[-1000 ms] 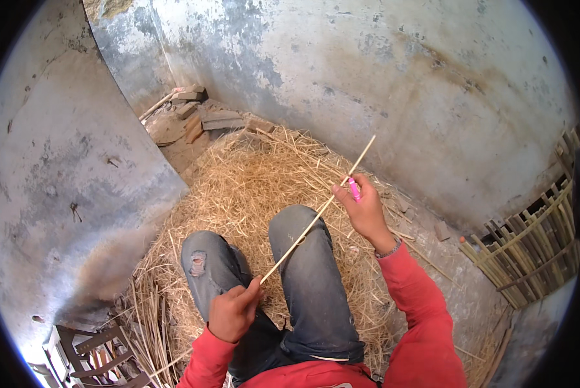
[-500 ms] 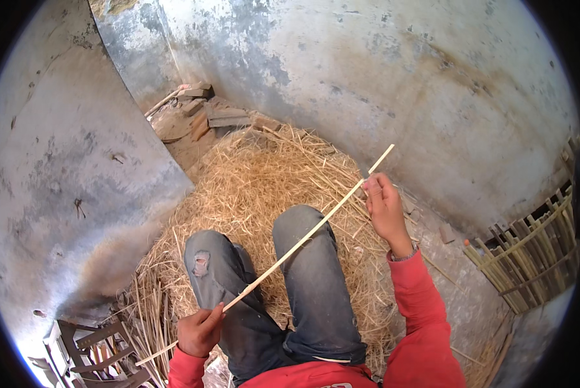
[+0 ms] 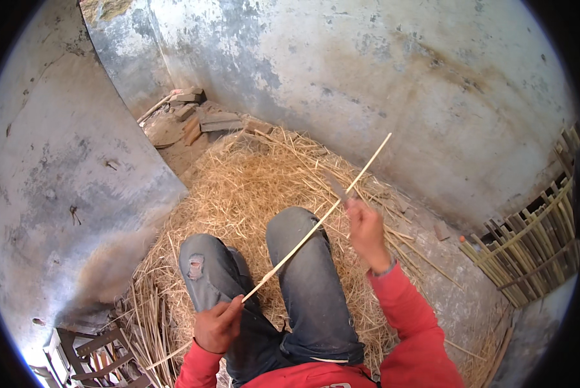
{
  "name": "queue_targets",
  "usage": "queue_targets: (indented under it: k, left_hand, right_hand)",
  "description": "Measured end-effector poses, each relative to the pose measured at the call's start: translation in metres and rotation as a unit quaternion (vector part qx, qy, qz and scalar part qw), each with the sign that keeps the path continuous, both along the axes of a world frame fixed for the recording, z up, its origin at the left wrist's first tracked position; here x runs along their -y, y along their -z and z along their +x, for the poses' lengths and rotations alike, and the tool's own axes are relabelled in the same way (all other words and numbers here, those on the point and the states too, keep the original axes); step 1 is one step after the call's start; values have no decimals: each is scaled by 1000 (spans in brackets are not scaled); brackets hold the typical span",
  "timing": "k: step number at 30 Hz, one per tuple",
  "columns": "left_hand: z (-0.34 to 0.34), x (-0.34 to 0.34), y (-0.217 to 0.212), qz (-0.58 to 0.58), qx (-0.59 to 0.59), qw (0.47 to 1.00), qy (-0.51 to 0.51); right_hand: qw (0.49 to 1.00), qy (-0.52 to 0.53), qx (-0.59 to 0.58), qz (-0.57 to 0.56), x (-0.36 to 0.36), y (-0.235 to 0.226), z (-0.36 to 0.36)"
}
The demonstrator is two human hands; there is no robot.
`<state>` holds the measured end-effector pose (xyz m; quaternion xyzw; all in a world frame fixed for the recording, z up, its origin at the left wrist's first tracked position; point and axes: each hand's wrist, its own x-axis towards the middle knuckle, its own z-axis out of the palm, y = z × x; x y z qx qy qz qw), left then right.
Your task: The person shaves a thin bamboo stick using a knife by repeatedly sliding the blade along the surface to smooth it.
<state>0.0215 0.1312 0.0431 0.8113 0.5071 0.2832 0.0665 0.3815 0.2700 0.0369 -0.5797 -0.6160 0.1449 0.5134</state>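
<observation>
A long pale strip, seemingly split bamboo (image 3: 301, 244), slants across my knees from lower left to upper right. My left hand (image 3: 217, 326) is closed round its lower part, and the tail end sticks out below the fist. My right hand (image 3: 366, 234) is closed on a knife, whose thin dark blade (image 3: 334, 185) points up and left and lies against the strip near its upper part. The knife's handle is hidden in the fist. Beyond the blade the strip's tip rises free.
Curly shavings (image 3: 238, 178) are heaped round my legs. Long thin strips (image 3: 149, 320) lie at the left beside a dark wooden frame (image 3: 102, 352). Bricks (image 3: 220, 121) are piled in the far corner. A slatted bundle (image 3: 529, 249) leans on the right wall.
My right hand has moved left and down along the strip, and the blade now shows flatter. My left hand has shifted right and slightly up with the strip.
</observation>
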Motion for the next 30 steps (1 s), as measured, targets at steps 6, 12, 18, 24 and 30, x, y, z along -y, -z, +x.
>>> queue_targets:
  k: [6, 12, 18, 24, 30]
  left_hand:
    - [16, -6, 8, -5, 45, 999, -5]
    - [28, -7, -1, -17, 54, 998, -10]
    - [33, -12, -4, 0, 61, 998, -16]
    - [40, -13, -3, 3, 61, 998, -28]
    - [44, -14, 3, 2, 85, 996, -27]
  right_hand:
    - [997, -60, 34, 33, 19, 6, -26]
    - [999, 7, 31, 15, 5, -3, -10]
    - [997, 1, 52, -59, 4, -16, -7]
    - [986, -112, 124, 23, 23, 1, -22]
    - [997, -6, 62, -42, -6, -12, 13]
